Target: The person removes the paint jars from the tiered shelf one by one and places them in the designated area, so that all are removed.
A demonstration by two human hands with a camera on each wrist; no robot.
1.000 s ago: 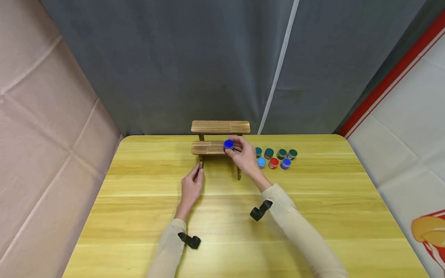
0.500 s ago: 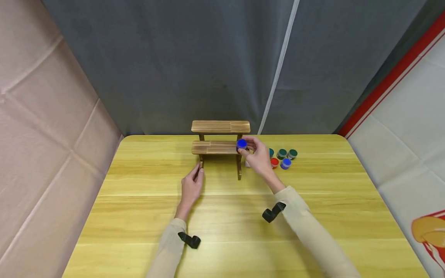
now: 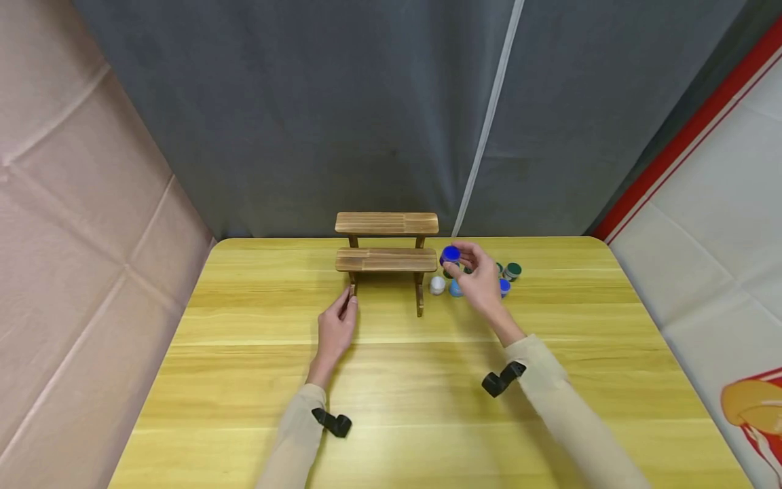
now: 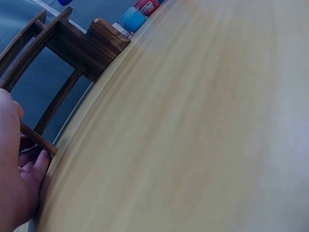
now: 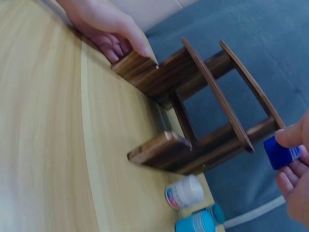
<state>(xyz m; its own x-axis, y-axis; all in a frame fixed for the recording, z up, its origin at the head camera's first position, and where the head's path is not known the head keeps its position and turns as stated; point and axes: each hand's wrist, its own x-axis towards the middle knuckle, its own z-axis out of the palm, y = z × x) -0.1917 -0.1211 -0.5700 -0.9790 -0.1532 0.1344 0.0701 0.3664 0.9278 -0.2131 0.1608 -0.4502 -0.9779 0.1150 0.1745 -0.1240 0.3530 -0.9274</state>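
Observation:
A small two-tier wooden shelf [image 3: 386, 259] stands near the table's back edge. At its front left leg, my left hand [image 3: 336, 331] grips the wood between thumb and fingers; the left wrist view shows the same hold on the shelf's leg [image 4: 38, 138]. My right hand [image 3: 482, 282] pinches a small jar with a dark blue lid [image 3: 451, 255], held up just right of the lower tier. In the right wrist view, the blue jar [image 5: 280, 153] sits between thumb and fingers, apart from the shelf.
Right of the shelf stand a white jar [image 3: 437, 285], a light blue jar [image 3: 455, 288], a blue jar [image 3: 505, 288] and a dark green jar [image 3: 512, 272]. My right hand hides others. A grey curtain [image 3: 305, 122] hangs behind the table [image 3: 256, 380].
My right hand has moved right with the blue jar, from in front of the lower tier to past its right end. The left hand keeps its hold on the leg.

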